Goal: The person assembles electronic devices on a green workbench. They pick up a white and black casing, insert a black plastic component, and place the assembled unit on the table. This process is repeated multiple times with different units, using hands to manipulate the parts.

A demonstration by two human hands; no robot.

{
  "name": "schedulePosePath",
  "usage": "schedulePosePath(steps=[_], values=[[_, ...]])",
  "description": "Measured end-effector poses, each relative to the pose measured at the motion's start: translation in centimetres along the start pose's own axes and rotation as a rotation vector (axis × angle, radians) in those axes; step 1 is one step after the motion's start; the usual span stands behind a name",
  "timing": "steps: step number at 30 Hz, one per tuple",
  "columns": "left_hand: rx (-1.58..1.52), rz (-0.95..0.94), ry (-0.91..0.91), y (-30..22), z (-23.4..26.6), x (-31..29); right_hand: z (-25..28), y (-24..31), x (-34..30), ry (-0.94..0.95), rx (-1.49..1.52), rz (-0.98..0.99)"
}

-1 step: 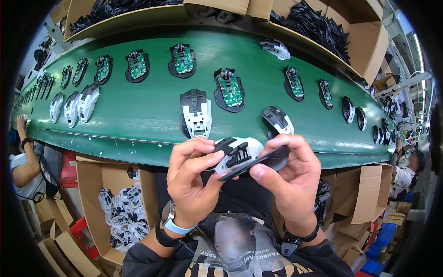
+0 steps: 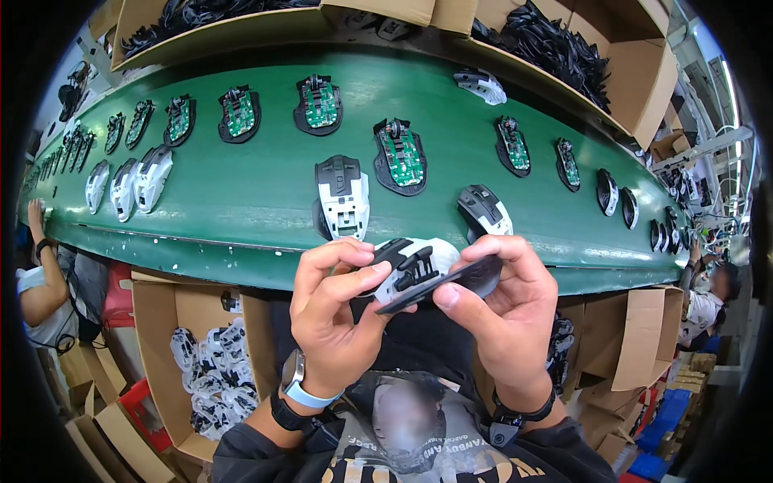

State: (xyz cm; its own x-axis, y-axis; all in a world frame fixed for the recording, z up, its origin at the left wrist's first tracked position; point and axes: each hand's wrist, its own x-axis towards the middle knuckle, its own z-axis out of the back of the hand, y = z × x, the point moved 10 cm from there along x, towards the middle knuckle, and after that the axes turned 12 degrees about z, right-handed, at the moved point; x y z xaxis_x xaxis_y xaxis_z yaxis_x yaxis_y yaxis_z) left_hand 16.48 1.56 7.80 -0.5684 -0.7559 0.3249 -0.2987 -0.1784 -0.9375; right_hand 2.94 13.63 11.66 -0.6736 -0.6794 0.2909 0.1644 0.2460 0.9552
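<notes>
My left hand (image 2: 338, 298) is closed round the front end of a white and dark grey computer mouse shell (image 2: 419, 262), held up over the near edge of the bench. Thumb and fingers of my right hand (image 2: 515, 310) pinch a dark, curved side panel (image 2: 479, 278) against the shell's near side. The panel slants along the shell, and I cannot tell whether the two are joined. Just beyond my hands lie another white and grey mouse shell (image 2: 344, 197) and a similar one (image 2: 485, 211). Farther back sits a black mouse base with a green circuit board (image 2: 400, 157).
More mouse bases (image 2: 239, 115) line the green bench (image 2: 266, 185). Cardboard boxes of black parts (image 2: 555, 56) stand along its far side. Below left, an open carton (image 2: 161, 354) holds white shells (image 2: 213, 362). Other people (image 2: 48, 294) work at both ends.
</notes>
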Motion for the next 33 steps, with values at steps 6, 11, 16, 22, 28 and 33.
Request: schedulePosePath(steps=[6, 11, 16, 22, 28, 33], values=[[-0.010, -0.037, 0.016, -0.3, 0.6, 0.4, -0.5, 0.9, 1.8, 0.173, -0.371, 0.118], [-0.046, 0.054, 0.029, 0.3, 1.4, 0.7, -0.8, 0.4, 2.7, 0.312, -0.281, -0.033], [-0.117, 0.092, 0.062, 0.2, 1.5, 0.8, -1.4, -0.5, 3.0, 0.387, -0.223, -0.168], [-0.121, 0.102, 0.095, -0.6, 1.4, 0.9, -1.5, -0.4, 3.3, 0.401, -0.287, -0.112], [-0.093, 0.326, 0.062, 1.1, 1.6, 0.1, -3.3, 0.6, 2.7, 0.501, -0.409, 0.118], [-0.131, 0.418, 0.067, 1.2, 1.3, -0.1, -2.8, 0.0, 2.5, 0.529, -0.387, 0.087]])
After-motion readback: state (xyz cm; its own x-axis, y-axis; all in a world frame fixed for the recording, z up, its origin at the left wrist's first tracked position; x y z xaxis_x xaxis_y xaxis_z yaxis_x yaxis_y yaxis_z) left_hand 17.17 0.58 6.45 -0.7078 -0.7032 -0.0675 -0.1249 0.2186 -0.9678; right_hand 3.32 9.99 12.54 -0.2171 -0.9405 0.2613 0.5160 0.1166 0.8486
